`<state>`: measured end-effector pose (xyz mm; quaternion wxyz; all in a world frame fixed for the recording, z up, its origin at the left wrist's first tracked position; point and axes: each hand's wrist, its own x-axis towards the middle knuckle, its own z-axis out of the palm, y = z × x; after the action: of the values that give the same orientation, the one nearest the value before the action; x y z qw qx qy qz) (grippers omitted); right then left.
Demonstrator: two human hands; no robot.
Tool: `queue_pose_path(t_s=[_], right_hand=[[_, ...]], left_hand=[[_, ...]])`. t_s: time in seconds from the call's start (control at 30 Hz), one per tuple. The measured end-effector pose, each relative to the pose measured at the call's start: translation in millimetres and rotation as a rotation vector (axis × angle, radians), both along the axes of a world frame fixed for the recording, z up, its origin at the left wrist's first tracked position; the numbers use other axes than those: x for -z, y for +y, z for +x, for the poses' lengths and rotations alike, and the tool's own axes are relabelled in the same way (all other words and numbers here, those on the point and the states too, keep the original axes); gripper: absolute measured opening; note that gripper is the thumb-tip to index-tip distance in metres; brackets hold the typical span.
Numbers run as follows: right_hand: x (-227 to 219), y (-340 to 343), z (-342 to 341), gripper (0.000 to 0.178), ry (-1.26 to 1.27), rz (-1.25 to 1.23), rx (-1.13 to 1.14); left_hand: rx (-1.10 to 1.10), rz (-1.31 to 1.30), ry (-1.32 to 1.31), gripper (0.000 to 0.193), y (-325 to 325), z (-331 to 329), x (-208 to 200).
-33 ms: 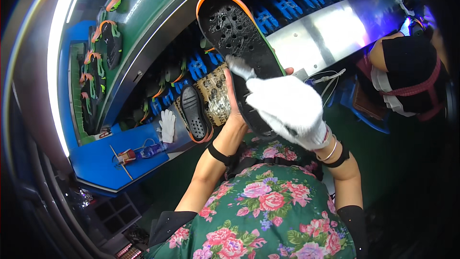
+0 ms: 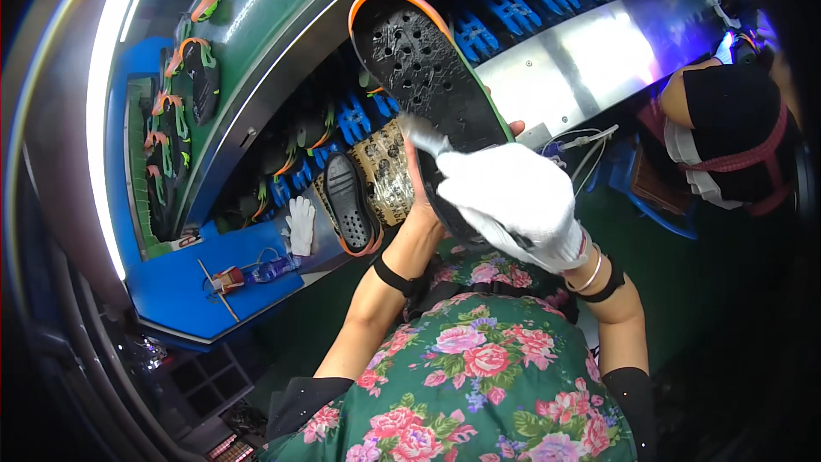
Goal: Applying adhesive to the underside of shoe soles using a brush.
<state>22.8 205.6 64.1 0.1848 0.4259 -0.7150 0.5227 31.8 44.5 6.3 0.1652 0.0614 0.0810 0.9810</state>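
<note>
A black shoe sole (image 2: 419,68) with round holes and an orange and green rim is held up in front of me. Its upper surface looks wet and shiny. My bare left hand (image 2: 421,184) is closed round it from beneath, the thumb side along the left edge and fingertips showing past the right edge. In a white knit glove, my right hand (image 2: 517,197) is closed on a brush with pale bristles (image 2: 419,131). The bristles, blurred, are at the sole's left edge near its middle. The near end of the sole is partly hidden by the glove.
Left of me, another black sole (image 2: 346,205) stands by a tape-covered box (image 2: 382,175). A white glove (image 2: 300,225) and a red-and-tan container (image 2: 227,281) with a stick lie on a blue table (image 2: 180,299). Blue racks (image 2: 513,13) line the back. At right sits a co-worker (image 2: 735,128).
The brush and my gloved right hand have shifted slightly toward me along the sole's left edge. My left hand keeps its hold on the sole, almost still.
</note>
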Motion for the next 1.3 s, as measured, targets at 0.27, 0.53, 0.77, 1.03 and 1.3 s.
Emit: queue_pose_path(t_s=[0.27,0.53,0.77,1.03,1.3], right_hand=[[-1.3,8.1,2.4,0.024,-0.060,-0.012,0.046],[8.9,13.7,14.7,0.025,-0.597,-0.188,-0.121],[8.0,22.0,14.1,0.023,-0.406,-0.242,-0.304],[22.8,25.4,25.6,0.023,-0.157,-0.071,-0.118],[20.2,33.0,25.0,0.034,-0.099,0.108,-0.177]], left_hand=[[0.025,0.077,-0.061,0.106,-5.6,-12.2,2.5],[0.070,0.126,0.075,0.106,-4.6,-23.1,9.7],[-0.151,0.057,0.060,0.106,1.8,-25.7,9.5],[-0.094,0.009,-0.002,0.121,-2.1,-29.9,15.0],[0.086,-0.135,0.062,0.125,-20.7,-37.2,15.2]])
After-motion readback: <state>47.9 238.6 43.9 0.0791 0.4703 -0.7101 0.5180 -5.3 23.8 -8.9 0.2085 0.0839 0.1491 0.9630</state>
